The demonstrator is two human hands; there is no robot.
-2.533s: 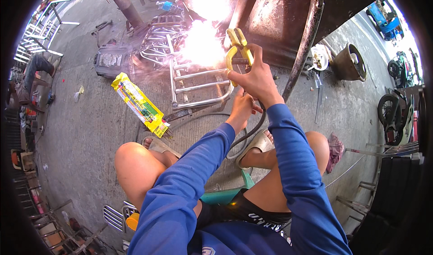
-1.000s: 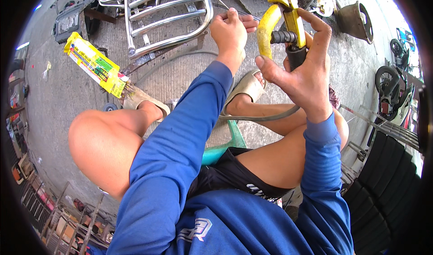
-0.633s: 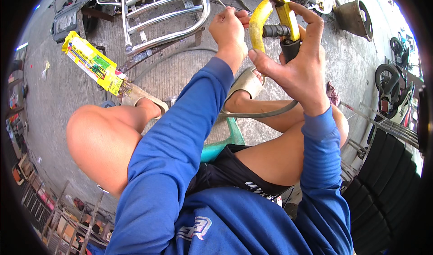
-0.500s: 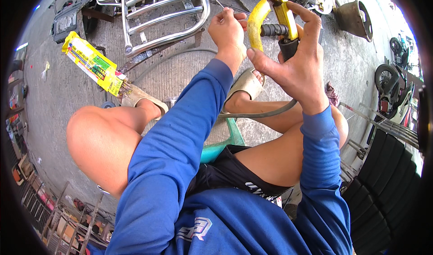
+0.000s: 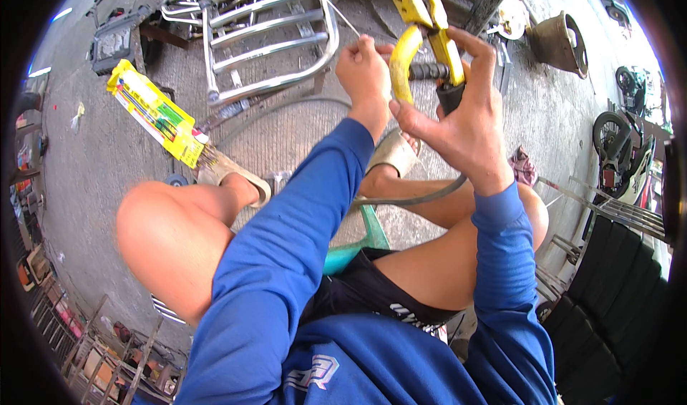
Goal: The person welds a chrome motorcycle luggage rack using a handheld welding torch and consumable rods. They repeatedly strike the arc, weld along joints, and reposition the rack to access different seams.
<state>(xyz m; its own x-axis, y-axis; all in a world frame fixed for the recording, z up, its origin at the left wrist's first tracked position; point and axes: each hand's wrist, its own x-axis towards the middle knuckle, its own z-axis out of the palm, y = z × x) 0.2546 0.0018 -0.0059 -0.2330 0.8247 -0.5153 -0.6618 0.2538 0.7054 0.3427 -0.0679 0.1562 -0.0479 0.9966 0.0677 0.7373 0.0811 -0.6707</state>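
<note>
My right hand (image 5: pixel 465 111) is wrapped round a yellow electrode holder (image 5: pixel 405 61), its thumb on the curved lever and its fingers on the other side. A dark spring (image 5: pixel 429 71) shows between lever and body, and the yellow jaws point away from me. Close by on the left, my left hand (image 5: pixel 363 76) pinches a thin welding rod (image 5: pixel 342 16) that slants up and left from the fingertips. The rod's other end, near or behind the holder, is hidden by the fingers. A cable (image 5: pixel 422 199) runs below my right hand across my leg.
An open yellow packet of welding rods (image 5: pixel 154 111) lies by my left foot. Ahead is a shiny tubular metal rack (image 5: pixel 272 58). A black case (image 5: pixel 114 47) stands far left, a bucket-like container (image 5: pixel 558 44) far right. A motorcycle (image 5: pixel 619 151) and black ribbed panels (image 5: pixel 601 298) are at right.
The view has tilted, so the scene sits slightly lower. The electrode holder has shifted a little left, closer to my left hand. Both grips look the same.
</note>
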